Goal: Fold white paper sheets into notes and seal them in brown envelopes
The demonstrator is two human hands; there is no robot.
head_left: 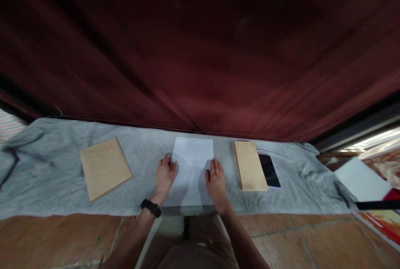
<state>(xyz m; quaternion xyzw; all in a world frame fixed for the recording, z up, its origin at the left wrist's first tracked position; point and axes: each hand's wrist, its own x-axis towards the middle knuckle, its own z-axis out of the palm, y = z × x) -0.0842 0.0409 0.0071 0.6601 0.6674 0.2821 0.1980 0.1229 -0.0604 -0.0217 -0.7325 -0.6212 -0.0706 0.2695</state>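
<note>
In the head view, white paper (190,181) spans the grey surface (62,152) almost from far edge to near edge, the left hand (165,175) loosely curled at the sheet's left side, whether pinching I cannot tell, the right hand (215,180) open, fingers extended, along its right.

Left hand (165,176) and right hand (216,180) partly hide the white sheet (192,173); print (110,146) on the left brown packet (105,171) is blurred.

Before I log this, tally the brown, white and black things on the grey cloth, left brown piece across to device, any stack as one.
Brown: 2 (left piece, right piece)
White: 1 (paper)
Black: 1 (device)
Total: 4
</note>
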